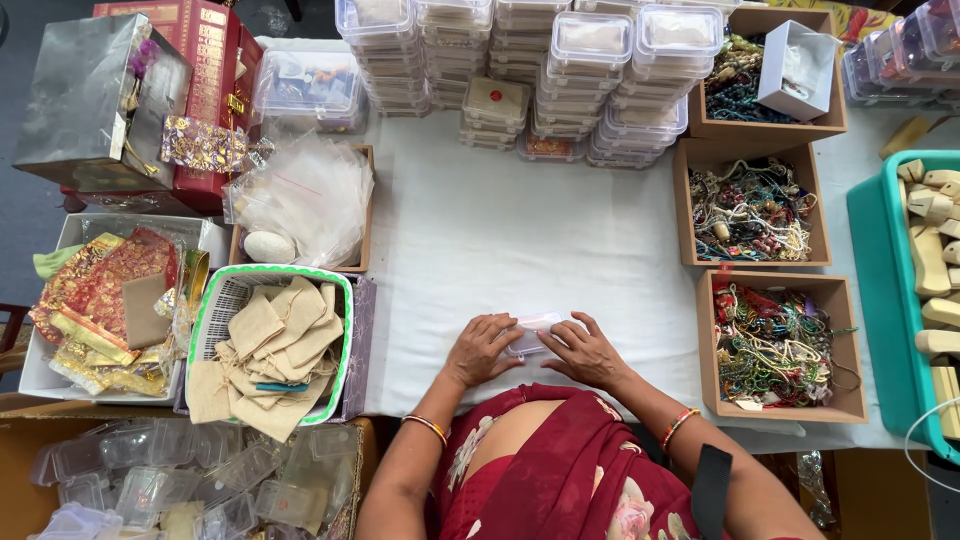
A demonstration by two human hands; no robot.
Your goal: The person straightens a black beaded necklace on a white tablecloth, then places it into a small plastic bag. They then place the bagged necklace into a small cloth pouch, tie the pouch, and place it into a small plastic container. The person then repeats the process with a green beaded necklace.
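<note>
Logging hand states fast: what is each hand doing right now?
Left hand: fingers closed on the small clear plastic box.
Right hand: fingers closed on the same box.

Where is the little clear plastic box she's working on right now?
In the head view, the clear plastic box lies on the white tablecloth at bottom centre, between her left hand and right hand.

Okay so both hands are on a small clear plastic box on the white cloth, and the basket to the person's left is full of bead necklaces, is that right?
Not quite. In the head view both hands, left hand and right hand, do rest on the small clear plastic box on the white cloth. But the basket to the person's left is full of beige cloth pouches, not bead necklaces.
</note>
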